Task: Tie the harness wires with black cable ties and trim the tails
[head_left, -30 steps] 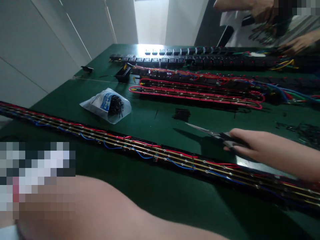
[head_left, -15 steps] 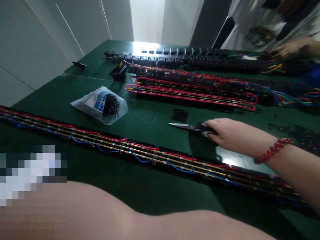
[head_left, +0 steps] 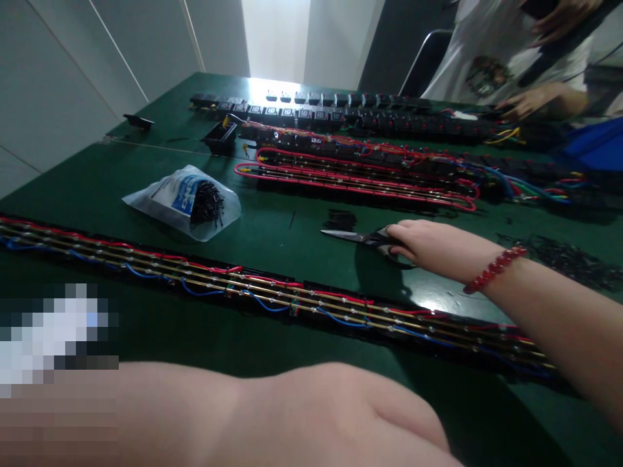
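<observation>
My right hand (head_left: 423,243), with a red bead bracelet at the wrist, is closed around the handles of scissors (head_left: 348,236). The blades point left, near a small bundle of black cable ties (head_left: 341,219). Across the bottom of the view my left hand (head_left: 350,415) looms close to the camera, its fingers hidden. Between the two hands lies a long black strip (head_left: 263,295) carrying brass rods, red wires and blue wires. A clear plastic bag (head_left: 226,217) of black cable ties lies beyond the strip.
Wired black modules (head_left: 311,117) and red-wire-edged strips (head_left: 365,181) lie further back, beside a small black box (head_left: 219,138). Loose black pieces (head_left: 574,263) are scattered at the right. Near a blue object (head_left: 594,146), a co-worker's hand (head_left: 530,102) rests at the far edge.
The whole view has shifted slightly. More of my left hand shows at the bottom. My right hand still holds the scissors, slightly further left in view.
</observation>
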The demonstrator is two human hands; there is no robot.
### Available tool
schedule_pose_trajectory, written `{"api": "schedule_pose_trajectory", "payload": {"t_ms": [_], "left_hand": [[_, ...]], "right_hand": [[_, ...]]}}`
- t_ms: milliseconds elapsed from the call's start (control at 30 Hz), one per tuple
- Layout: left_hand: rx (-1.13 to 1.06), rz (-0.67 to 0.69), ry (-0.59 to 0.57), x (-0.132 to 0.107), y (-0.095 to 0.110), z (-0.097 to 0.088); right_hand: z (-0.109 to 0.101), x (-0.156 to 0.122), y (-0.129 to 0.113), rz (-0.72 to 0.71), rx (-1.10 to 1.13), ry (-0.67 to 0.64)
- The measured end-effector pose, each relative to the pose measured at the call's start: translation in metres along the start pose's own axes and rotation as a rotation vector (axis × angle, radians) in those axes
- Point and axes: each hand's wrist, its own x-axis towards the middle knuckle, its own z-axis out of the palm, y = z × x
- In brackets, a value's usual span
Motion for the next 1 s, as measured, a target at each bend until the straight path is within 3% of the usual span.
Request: {"api": "schedule_pose_trajectory", "payload": {"t_ms": [67,133,200,300,433,533,733,833,1000], "left_hand": [[0.004,0.01,0.188,0.008,-0.012,0.014],[0.021,-0.162,0.519,0.016,-0.017,0.042],[0.103,-0.135,0.591,0.02,-0.021,0.071],[0.145,-0.061,0.563,0.021,-0.027,0.095],[0.156,-0.023,0.563,0.023,-0.024,0.092],[0.247,-0.191,0.493,0.026,-0.017,0.087],[0.202,-0.706,0.173,0.027,-0.012,0.091],[0.118,-0.781,0.085,0.027,-0.013,0.09],[0.063,-0.809,0.062,0.028,-0.015,0.084]], "right_hand": [[0.0,-0.006,0.0,-0.008,0.026,-0.014],[0.001,-0.014,0.002,0.004,0.052,-0.029],[0.003,-0.025,0.006,0.046,0.076,-0.043],[0.005,-0.042,0.016,0.154,0.11,-0.069],[0.002,-0.058,0.021,0.304,0.154,-0.112],[0.0,-0.057,0.008,0.396,0.183,-0.097],[0.0,-0.027,-0.04,0.543,0.288,-0.066],[-0.005,-0.017,-0.061,0.552,0.362,-0.078],[-0.012,-0.009,-0.084,0.559,0.408,-0.067]]}}
